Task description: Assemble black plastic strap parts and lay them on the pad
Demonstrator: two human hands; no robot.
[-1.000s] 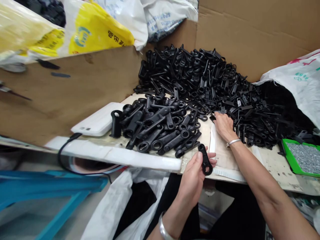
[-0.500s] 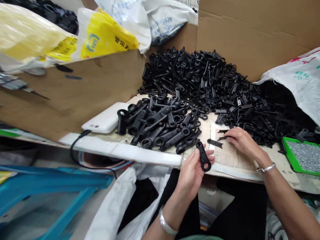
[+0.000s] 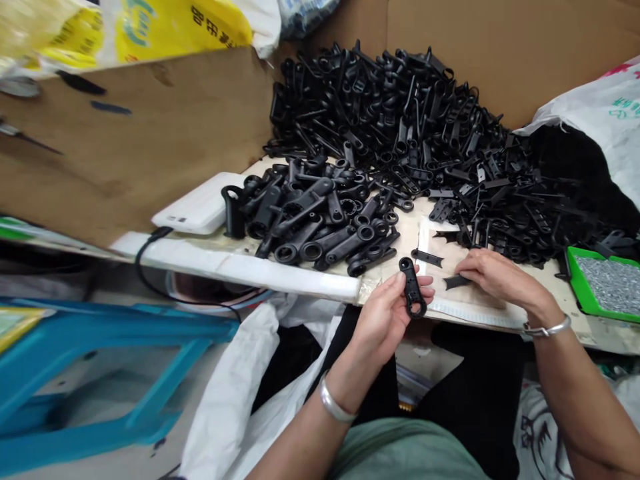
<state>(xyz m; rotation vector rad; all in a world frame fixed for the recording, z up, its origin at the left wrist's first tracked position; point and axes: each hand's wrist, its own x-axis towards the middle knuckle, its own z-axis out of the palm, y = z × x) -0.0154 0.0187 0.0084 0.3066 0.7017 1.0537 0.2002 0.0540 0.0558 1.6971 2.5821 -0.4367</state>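
A black plastic handle part [image 3: 413, 288] with a ring at its lower end is held between the thumb and fingers of my left hand [image 3: 383, 313], at the table's front edge. My right hand [image 3: 500, 277] pinches a small flat black plate [image 3: 456, 282] with a notched end, just over the table. Another flat notched plate [image 3: 427, 257] lies between the two hands. Beyond my left hand spreads a group of black ringed handles [image 3: 320, 220]. Behind my right hand lies a heap of small flat black pieces [image 3: 500, 193].
A large pile of black parts [image 3: 370, 100] rises against the cardboard wall [image 3: 500, 47]. At right stands a green tray [image 3: 577, 280] of small silvery pieces, near a white sack [image 3: 595, 113]. A white power bank [image 3: 197, 207] with a black cable is at left, above a blue stool [image 3: 100, 347].
My right hand has come back from the heap of flat pieces toward the front edge with a plate pinched in it. My left hand keeps its handle part. The view has tilted down.
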